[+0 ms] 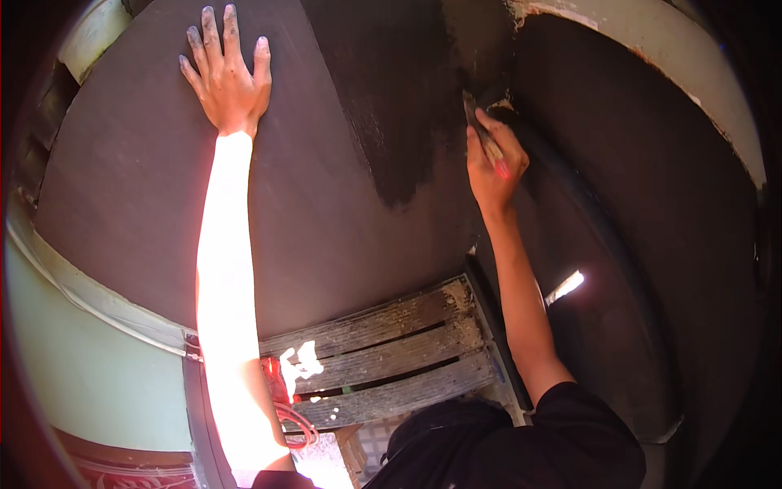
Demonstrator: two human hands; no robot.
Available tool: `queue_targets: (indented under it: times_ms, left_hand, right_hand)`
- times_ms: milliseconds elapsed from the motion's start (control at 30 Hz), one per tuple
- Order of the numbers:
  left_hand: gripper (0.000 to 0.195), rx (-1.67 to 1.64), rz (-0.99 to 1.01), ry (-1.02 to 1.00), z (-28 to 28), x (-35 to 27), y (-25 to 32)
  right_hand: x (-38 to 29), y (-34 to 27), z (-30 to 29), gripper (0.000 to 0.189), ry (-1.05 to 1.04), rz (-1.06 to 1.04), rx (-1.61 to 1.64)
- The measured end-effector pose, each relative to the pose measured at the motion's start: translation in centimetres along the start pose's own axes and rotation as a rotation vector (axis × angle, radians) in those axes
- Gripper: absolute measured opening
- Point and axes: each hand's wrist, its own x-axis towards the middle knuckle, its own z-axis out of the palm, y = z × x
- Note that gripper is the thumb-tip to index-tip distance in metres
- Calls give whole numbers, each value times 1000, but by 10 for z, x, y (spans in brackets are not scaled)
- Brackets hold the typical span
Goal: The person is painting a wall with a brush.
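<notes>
My left hand [235, 85] rests palm-down with spread fingers on a dark brownish-grey wall surface [293, 244]. Grey smudges mark its fingertips, and it holds nothing. In my right hand [498, 162] is a slim paintbrush [487, 143] with a red-ended handle. Its dark tip points up towards the inner corner, at the edge of a darker, wet-looking coated patch [397, 104]. That patch has a ragged lower edge and lies between my hands. Whether the bristles touch the wall cannot be made out.
Below is a weathered wooden slatted bench [379, 360], with a red cord [299, 422] at its left. A dark curved tube or trim [599, 226] runs down the right wall. White cable [91, 308] follows the pale green wall [104, 373]. Bright sunlight washes out my left forearm.
</notes>
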Motion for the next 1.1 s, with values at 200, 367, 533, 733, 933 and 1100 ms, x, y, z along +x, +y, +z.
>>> queue_targets:
  times_ms: [200, 367, 533, 733, 933, 1100]
  left_hand:
    - [61, -1, -4, 6, 0, 1, -7]
    - [62, -12, -12, 3, 2, 1, -4]
    - [61, -11, 2, 7, 1, 4, -2]
    - [61, 6, -7, 0, -2, 2, -8]
    - [62, -6, -17, -5, -2, 3, 2]
    - [62, 8, -7, 7, -3, 4, -3]
  right_hand:
    - [4, -17, -23, 13, -65, 37, -78]
    - [50, -34, 2, 12, 73, 63, 182]
    - [7, -13, 0, 19, -28, -4, 10]
    - [47, -44, -8, 22, 26, -92, 70]
    - [23, -21, 3, 25, -73, -110, -29]
    - [25, -29, -19, 29, -161, 19, -29]
